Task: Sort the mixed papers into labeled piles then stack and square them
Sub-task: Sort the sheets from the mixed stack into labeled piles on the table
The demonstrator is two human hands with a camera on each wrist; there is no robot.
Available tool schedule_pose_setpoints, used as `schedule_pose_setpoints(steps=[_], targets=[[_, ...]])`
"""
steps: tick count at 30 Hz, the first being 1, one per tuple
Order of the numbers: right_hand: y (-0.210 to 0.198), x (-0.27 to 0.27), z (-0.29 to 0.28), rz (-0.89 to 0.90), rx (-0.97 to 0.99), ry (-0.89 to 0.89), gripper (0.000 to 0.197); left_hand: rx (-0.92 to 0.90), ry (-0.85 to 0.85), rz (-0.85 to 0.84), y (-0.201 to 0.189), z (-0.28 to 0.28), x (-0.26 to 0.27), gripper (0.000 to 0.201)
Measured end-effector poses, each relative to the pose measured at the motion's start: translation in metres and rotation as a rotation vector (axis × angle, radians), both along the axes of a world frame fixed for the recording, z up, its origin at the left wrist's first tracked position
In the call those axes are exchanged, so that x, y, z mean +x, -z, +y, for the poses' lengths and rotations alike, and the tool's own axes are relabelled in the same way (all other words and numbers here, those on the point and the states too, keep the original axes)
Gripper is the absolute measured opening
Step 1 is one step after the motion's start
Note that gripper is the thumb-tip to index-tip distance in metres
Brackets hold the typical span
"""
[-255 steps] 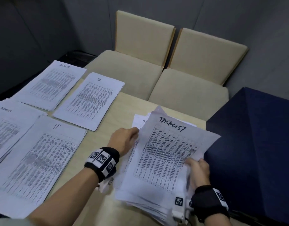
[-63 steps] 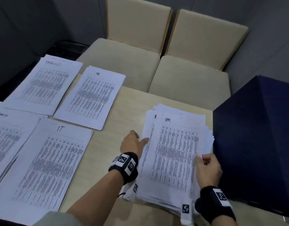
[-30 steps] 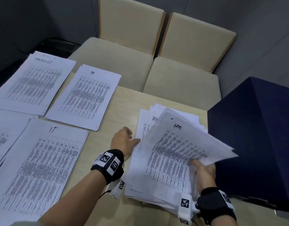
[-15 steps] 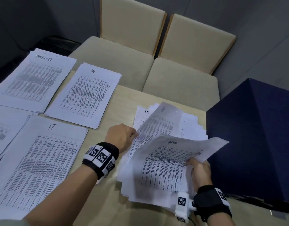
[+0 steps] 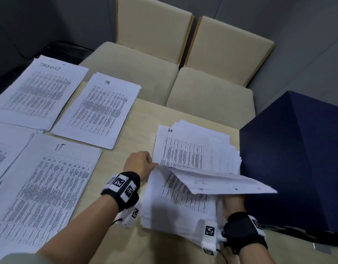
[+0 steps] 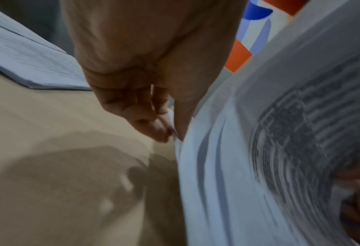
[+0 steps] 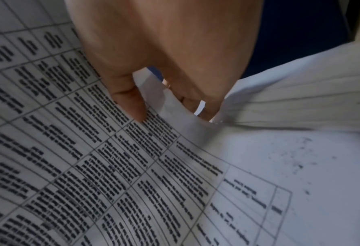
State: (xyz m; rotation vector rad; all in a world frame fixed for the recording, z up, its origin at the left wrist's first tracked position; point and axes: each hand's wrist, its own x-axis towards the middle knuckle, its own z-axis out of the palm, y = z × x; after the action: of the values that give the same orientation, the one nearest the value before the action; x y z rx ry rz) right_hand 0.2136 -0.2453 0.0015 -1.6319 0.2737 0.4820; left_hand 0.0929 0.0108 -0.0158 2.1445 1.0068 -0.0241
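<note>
The mixed stack (image 5: 185, 208) of printed sheets lies at the table's right, and its exposed top page (image 5: 183, 149) is marked "HR". One sheet (image 5: 217, 182) is raised above the stack, almost level, blank side up. My left hand (image 5: 145, 164) pinches its left corner (image 6: 172, 126) between thumb and fingers. My right hand (image 5: 233, 204) is mostly hidden under the sheet; in the right wrist view its thumb (image 7: 130, 99) lies on the printed page and its fingers curl behind the paper. Sorted piles lie at the left: "TASKLIST" (image 5: 40, 90), "HR" (image 5: 99, 109), "IT" (image 5: 44, 187).
A further pile (image 5: 0, 155) shows at the far left edge. A dark blue box (image 5: 297, 159) stands right against the mixed stack. Two beige chairs (image 5: 208, 92) are pushed to the table's far edge. Bare tabletop (image 5: 137, 134) runs between the piles and the stack.
The raised sheet has swung from tilted towards me to nearly level. My left hand has moved from the stack's edge to the sheet's left corner. An "HR" page beneath now shows.
</note>
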Motion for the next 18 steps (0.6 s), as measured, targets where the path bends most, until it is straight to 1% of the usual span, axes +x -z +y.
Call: schedule_pose_setpoints(steps=[1, 4, 5, 7, 9, 11, 12, 13, 15, 16, 17, 18], targets=[[-0.002, 0.001, 0.003, -0.024, 0.042, 0.008, 0.020, 0.035, 0.044, 0.007, 0.001, -0.002, 0.001, 0.023], [-0.008, 0.002, 0.006, -0.076, 0.003, 0.015, 0.029, 0.202, 0.171, 0.052, 0.000, -0.004, 0.002, 0.035], [-0.008, 0.001, 0.006, -0.079, -0.009, 0.016, 0.029, 0.250, 0.215, 0.070, -0.003, -0.004, 0.003, 0.036], [-0.007, 0.000, 0.004, -0.065, -0.034, 0.015, 0.021, 0.337, 0.283, 0.071, -0.007, -0.004, 0.002, 0.036], [-0.007, -0.003, 0.004, -0.036, -0.036, 0.038, 0.016, 0.400, 0.314, 0.013, -0.011, -0.003, 0.001, 0.034], [-0.009, -0.005, 0.005, -0.033, 0.000, 0.049, 0.020, 0.391, 0.293, -0.137, -0.013, -0.001, -0.003, 0.029], [-0.010, -0.005, 0.005, -0.032, 0.015, 0.039, 0.022, 0.328, 0.288, -0.216, -0.011, 0.000, -0.005, 0.027], [-0.009, -0.004, 0.006, -0.035, 0.024, 0.029, 0.023, 0.205, 0.286, -0.305, -0.008, 0.002, -0.008, 0.025], [-0.007, -0.003, 0.006, -0.032, 0.052, 0.035, 0.023, -0.151, 0.279, -0.420, -0.003, 0.006, -0.011, 0.023], [-0.007, -0.003, 0.006, -0.038, 0.066, 0.035, 0.023, -0.295, 0.277, -0.429, -0.003, 0.006, -0.013, 0.029], [-0.007, -0.003, 0.005, -0.052, 0.078, 0.024, 0.023, -0.371, 0.287, -0.414, -0.006, 0.005, -0.013, 0.037], [-0.008, -0.003, 0.005, -0.066, 0.090, 0.009, 0.023, -0.372, 0.283, -0.372, -0.008, 0.004, -0.013, 0.043]])
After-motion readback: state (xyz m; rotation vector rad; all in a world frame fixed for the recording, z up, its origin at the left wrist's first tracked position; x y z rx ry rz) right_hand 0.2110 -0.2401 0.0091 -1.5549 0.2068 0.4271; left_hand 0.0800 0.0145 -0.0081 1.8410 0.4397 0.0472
